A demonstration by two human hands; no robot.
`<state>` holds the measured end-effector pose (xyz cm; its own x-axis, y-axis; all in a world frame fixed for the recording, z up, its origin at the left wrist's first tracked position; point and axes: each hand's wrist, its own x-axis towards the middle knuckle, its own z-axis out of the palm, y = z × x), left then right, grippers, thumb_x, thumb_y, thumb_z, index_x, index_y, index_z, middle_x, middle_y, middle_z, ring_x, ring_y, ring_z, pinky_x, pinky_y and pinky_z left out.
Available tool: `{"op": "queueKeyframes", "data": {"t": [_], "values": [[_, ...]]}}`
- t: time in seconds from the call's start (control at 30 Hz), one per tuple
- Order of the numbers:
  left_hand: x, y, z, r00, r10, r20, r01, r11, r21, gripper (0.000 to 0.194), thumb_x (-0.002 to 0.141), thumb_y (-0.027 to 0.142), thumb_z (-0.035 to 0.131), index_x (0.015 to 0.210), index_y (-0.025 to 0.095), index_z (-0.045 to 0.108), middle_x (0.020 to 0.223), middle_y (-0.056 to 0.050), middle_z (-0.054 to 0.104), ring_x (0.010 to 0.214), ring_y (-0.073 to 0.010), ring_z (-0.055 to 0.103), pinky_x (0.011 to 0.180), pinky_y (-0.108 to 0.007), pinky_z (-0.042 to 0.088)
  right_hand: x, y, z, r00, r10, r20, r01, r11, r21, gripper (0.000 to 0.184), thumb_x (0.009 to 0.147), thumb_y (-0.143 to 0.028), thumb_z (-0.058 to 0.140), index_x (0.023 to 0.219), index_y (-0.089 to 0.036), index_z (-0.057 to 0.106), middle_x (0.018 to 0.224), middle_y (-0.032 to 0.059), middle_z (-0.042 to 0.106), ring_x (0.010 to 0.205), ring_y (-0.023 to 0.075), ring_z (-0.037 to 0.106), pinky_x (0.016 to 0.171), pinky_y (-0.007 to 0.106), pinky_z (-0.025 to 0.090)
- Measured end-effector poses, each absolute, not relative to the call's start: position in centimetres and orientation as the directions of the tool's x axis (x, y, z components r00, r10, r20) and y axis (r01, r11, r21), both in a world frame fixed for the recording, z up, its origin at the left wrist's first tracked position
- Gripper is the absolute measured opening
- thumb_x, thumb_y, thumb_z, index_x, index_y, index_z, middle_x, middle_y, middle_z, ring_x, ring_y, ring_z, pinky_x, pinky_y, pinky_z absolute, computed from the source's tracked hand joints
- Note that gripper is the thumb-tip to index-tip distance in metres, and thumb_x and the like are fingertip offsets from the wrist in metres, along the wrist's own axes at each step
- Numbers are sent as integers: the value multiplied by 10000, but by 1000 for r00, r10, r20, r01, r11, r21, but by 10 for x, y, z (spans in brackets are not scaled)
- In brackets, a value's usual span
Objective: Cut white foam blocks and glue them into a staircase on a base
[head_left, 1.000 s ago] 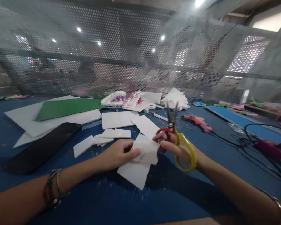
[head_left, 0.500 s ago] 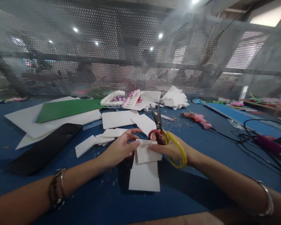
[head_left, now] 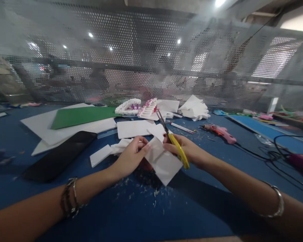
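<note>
Nearby, loose white pieces [head_left: 101, 155] lie partly hidden behind the left hand [head_left: 132, 156].

Green sheet [head_left: 78, 117] at left — pink glue gun [head_left: 223, 133] at right

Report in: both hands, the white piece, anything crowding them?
Left hand gripping white piece near its edge. Right hand holding yellow-handled scissors, blades pointing away. White piece angled, one corner toward viewer. Loose white pieces close beyond left hand.
</note>
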<state>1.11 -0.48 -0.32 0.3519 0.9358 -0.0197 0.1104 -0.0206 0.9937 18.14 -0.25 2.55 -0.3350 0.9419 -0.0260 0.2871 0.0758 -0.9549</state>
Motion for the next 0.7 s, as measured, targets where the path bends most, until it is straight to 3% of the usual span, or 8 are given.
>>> {"op": "queueKeyframes", "data": {"t": [0.1,0.27,0.43,0.5,0.7], "values": [[13,-6,-3,318,946,-55,69,35,997,109,851,236,396,886,194,302,757,33,533,423,-96,585,446,-230,482,182,-7,24,-343,937,-64,214,12,-977,399,538,-354,716,774,-175,449,674,-46,479,570,71,455,516,219,358],[14,-8,-3,458,875,-158,-37,197,980,112,807,200,409,881,186,326,670,29,565,376,-85,553,378,-190,445,187,-11,24,-374,923,-88,167,-26,-986,386,553,-386,715,721,-175,439,599,-63,442,484,43,413,422,187,310],[13,-16,-4,705,642,-300,27,398,917,143,715,225,452,835,167,400,505,38,532,343,-87,502,333,-168,395,189,-11,27,-473,874,-112,214,-10,-977,374,545,-370,726,680,-172,439,584,-75,424,477,25,379,401,167,293],[14,-19,-5,725,609,-322,75,395,916,142,735,275,481,801,158,435,488,42,523,326,-68,467,329,-157,370,187,-12,29,-509,852,-122,227,-4,-974,361,549,-347,724,679,-175,435,583,-77,418,479,26,380,407,169,305],[19,-24,-11,607,754,-253,51,280,959,263,775,390,509,694,139,500,354,71,440,287,-35,349,314,-131,280,184,-13,29,-470,881,-58,218,52,-975,348,554,-312,722,725,-175,451,619,-73,439,518,34,408,461,175,354]]}}
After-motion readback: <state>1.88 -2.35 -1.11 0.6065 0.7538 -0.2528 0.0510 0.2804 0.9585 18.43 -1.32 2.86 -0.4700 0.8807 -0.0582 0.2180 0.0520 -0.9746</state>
